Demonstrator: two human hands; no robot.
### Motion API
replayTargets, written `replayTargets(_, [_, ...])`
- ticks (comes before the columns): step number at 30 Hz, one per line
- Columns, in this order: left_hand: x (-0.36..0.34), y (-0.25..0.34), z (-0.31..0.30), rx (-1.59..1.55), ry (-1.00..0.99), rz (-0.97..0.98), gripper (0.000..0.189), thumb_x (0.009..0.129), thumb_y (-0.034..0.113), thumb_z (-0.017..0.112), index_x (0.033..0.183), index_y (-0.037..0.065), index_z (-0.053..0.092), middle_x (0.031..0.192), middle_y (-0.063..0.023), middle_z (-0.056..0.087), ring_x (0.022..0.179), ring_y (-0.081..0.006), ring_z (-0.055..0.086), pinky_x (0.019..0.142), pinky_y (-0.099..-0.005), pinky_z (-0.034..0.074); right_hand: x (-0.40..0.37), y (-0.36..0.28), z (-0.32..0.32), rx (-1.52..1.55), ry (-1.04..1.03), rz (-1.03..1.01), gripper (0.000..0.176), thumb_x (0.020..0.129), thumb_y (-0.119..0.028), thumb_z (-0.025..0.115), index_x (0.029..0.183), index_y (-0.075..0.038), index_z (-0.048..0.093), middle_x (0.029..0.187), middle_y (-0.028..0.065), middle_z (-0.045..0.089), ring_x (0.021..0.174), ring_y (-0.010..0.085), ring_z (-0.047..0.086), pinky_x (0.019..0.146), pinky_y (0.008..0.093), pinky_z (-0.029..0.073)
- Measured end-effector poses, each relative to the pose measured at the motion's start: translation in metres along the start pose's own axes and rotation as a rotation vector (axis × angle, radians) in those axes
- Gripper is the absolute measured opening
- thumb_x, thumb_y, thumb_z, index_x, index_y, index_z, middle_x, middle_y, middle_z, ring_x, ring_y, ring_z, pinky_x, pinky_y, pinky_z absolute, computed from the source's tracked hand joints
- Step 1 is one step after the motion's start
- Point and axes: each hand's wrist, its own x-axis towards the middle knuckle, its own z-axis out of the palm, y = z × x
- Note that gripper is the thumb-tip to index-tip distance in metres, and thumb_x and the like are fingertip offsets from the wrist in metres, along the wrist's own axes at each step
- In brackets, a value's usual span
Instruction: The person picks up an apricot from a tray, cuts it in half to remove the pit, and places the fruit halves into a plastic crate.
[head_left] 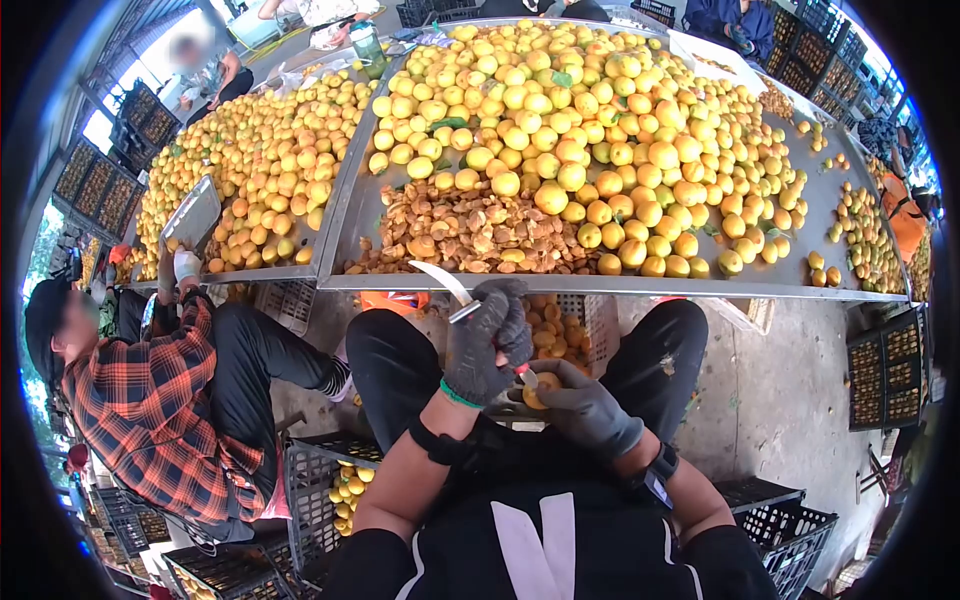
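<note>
My left hand (487, 342), in a dark glove with a green cuff, is closed round a knife. Its curved pale blade (442, 280) sticks up out of the fist toward the table edge. Below the same fist a small red-collared tip (525, 373) points at an apricot (545, 389). That yellow-orange fruit sits in the fingers of my right hand (598, 408), which wears a grey glove and is closed on it. Both hands are close together over my lap. Beneath them a crate (600, 335) holds orange-brown fruit pieces (556, 328).
A metal table (620, 285) bears heaped apricots (580, 110) and a pile of brown scraps (470, 230) near its front edge. At left sits a person in a plaid shirt (165, 410). Black crates stand beside me, one with yellow fruit (348, 492), another (790, 530) at right.
</note>
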Motion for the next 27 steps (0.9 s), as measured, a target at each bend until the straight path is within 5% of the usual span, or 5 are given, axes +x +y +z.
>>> replayTargets(4, [-0.002, 0.002, 0.004, 0.062, -0.059, 0.112, 0.023, 0.097, 0.028, 0.052, 0.098, 0.006, 0.059, 0.058, 0.0025, 0.041, 0.042, -0.0067, 0.032, 0.041, -0.0224, 0.029, -0.001, 0.012, -0.011, 0.154, 0.1, -0.005, 0.051, 0.089, -0.009, 0.06, 0.129, 0.004, 0.031, 0.116, 0.015, 0.052, 0.101, 0.0214, 0.06, 0.087, 0.0307, 0.052])
replayTargets(10, [-0.005, -0.003, 0.008, 0.066, -0.028, 0.162, 0.024, 0.097, 0.025, 0.051, 0.095, 0.003, 0.059, 0.057, 0.0008, 0.042, 0.043, -0.0069, 0.033, 0.042, -0.0218, 0.029, -0.013, 0.003, -0.002, -0.158, 0.093, -0.081, 0.041, 0.09, -0.007, 0.057, 0.124, -0.002, 0.034, 0.107, 0.012, 0.054, 0.087, 0.018, 0.063, 0.07, 0.0248, 0.055])
replayTargets(16, [-0.01, -0.014, 0.008, 0.025, -0.026, 0.186, 0.023, 0.098, 0.024, 0.05, 0.095, 0.002, 0.058, 0.058, 0.0001, 0.044, 0.042, -0.0071, 0.033, 0.041, -0.0223, 0.03, -0.016, 0.003, 0.003, -0.36, 0.142, 0.005, 0.042, 0.092, -0.008, 0.054, 0.13, -0.007, 0.035, 0.094, 0.0064, 0.056, 0.072, 0.01, 0.059, 0.057, 0.0188, 0.046])
replayTargets(21, [-0.011, -0.017, 0.005, 0.013, -0.05, 0.196, 0.022, 0.097, 0.024, 0.05, 0.096, 0.004, 0.059, 0.059, 0.0002, 0.044, 0.042, -0.0074, 0.033, 0.041, -0.023, 0.03, -0.016, 0.02, 0.007, -0.257, 0.173, -0.153, 0.036, 0.092, -0.007, 0.052, 0.126, -0.007, 0.041, 0.082, 0.0032, 0.051, 0.06, 0.0073, 0.047, 0.051, 0.0188, 0.037])
replayTargets(27, [-0.014, -0.01, 0.013, 0.03, -0.087, 0.2, 0.02, 0.096, 0.025, 0.053, 0.095, 0.006, 0.058, 0.059, 0.0006, 0.042, 0.042, -0.0071, 0.033, 0.041, -0.0232, 0.03, -0.021, 0.011, 0.01, -0.195, 0.119, -0.125, 0.036, 0.093, -0.005, 0.05, 0.128, -0.007, 0.041, 0.082, 0.0031, 0.051, 0.062, 0.0076, 0.047, 0.053, 0.0189, 0.037])
